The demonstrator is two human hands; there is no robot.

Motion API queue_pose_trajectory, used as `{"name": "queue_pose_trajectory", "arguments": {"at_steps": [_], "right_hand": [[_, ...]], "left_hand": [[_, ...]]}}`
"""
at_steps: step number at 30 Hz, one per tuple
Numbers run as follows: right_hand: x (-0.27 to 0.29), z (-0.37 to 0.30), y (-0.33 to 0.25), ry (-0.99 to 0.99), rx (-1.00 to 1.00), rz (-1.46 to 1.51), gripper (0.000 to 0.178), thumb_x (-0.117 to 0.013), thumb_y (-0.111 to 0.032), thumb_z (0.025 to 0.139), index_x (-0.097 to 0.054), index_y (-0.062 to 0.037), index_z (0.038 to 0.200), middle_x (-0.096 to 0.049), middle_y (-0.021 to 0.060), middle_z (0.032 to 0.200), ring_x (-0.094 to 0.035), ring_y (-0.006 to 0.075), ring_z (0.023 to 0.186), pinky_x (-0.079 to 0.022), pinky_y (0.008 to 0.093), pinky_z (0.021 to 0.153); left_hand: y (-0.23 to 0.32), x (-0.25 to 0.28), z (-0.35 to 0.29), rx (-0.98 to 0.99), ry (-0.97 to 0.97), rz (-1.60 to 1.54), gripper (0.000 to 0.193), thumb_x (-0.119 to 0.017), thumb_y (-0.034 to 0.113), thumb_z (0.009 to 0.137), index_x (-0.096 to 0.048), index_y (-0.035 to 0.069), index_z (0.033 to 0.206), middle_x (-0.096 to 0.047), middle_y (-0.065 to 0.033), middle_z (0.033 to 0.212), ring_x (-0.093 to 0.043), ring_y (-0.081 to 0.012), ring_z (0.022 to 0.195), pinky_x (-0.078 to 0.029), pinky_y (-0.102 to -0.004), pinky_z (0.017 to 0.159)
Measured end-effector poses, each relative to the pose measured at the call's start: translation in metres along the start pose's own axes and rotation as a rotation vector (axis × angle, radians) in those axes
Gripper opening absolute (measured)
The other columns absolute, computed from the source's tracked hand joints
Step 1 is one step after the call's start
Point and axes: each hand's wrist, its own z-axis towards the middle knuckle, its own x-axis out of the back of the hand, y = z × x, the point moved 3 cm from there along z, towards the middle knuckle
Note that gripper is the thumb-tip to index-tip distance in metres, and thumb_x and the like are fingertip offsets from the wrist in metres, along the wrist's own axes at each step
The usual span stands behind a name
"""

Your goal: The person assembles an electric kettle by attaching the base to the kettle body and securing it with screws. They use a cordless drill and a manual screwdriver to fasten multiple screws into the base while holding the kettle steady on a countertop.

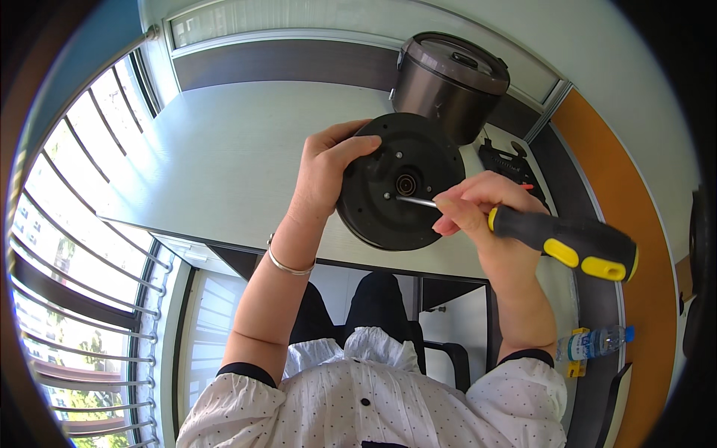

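Note:
A round black disc-shaped part [373, 220], with a ringed hole at its middle and several small screws around it, is held up over the front of the table. My left hand [336, 157] grips its left rim, thumb on the face and fingers behind. In my right hand [485, 205] is a screwdriver [553, 239] with a black and yellow handle. Its metal shaft points left, and the tip is at the disc beside a screw left of the central hole. Whether the tip touches the screw I cannot tell.
A brown rice cooker [452, 82] with its lid down stands behind the disc. To its right lies a black tool case [508, 160]. A water bottle [594, 343] and a small yellow box [576, 367] are at the lower right. The pale table [224, 149] stretches left toward a barred window [89, 299].

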Motion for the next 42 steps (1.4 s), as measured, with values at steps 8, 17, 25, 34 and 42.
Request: {"name": "queue_pose_trajectory", "arguments": {"at_steps": [8,17,25,34,42], "right_hand": [[0.013,-0.011,0.002,0.01,0.12,-0.097,0.009,-0.068,0.001,0.081,-0.059,0.0033,0.08,-0.063,0.0155,0.091,-0.065,0.0191,0.07,-0.054,0.0271,0.064],[0.017,-0.035,0.007,0.223,0.111,-0.009,0.013,-0.07,0.005,0.077,-0.058,0.0019,0.082,-0.064,0.0141,0.094,-0.065,0.0183,0.081,-0.052,0.0268,0.071],[-0.001,-0.085,0.014,-0.059,0.693,-0.568,0.032,-0.081,-0.012,0.07,-0.057,0.0018,0.087,-0.063,0.0233,0.094,-0.064,0.0286,0.073,-0.055,0.0304,0.06],[-0.01,-0.122,0.012,-0.004,0.832,-0.515,0.025,-0.076,-0.012,0.075,-0.054,-0.0046,0.083,-0.066,0.0162,0.086,-0.061,0.0174,0.059,-0.05,0.0202,0.047],[0.001,-0.123,0.004,-0.262,0.716,-0.28,0.022,-0.074,0.0,0.07,-0.061,-0.0058,0.087,-0.068,0.0131,0.086,-0.059,0.0143,0.058,-0.048,0.0178,0.046]], "left_hand": [[-0.001,0.006,0.002,-0.047,-0.026,0.006,0.039,-0.062,0.012,0.076,-0.063,-0.011,0.107,-0.066,-0.015,0.088,-0.063,-0.0185,0.077,-0.051,-0.0262,0.071],[-0.002,0.022,-0.002,-0.012,-0.005,-0.067,0.039,-0.058,0.012,0.077,-0.061,-0.011,0.108,-0.066,-0.0159,0.088,-0.063,-0.0198,0.077,-0.051,-0.0258,0.07],[-0.002,0.023,-0.014,-0.057,0.002,-0.064,0.04,-0.058,0.011,0.077,-0.06,-0.012,0.11,-0.066,-0.0182,0.091,-0.065,-0.0213,0.078,-0.053,-0.0261,0.071],[-0.008,0.03,-0.025,-0.161,0.06,-0.091,0.042,-0.057,0.01,0.076,-0.059,-0.012,0.112,-0.066,-0.0192,0.094,-0.065,-0.0223,0.083,-0.052,-0.0275,0.076],[-0.014,0.042,-0.037,-0.228,0.103,-0.119,0.042,-0.056,0.007,0.076,-0.059,-0.012,0.113,-0.066,-0.0195,0.098,-0.064,-0.0228,0.087,-0.051,-0.0284,0.08]]}}
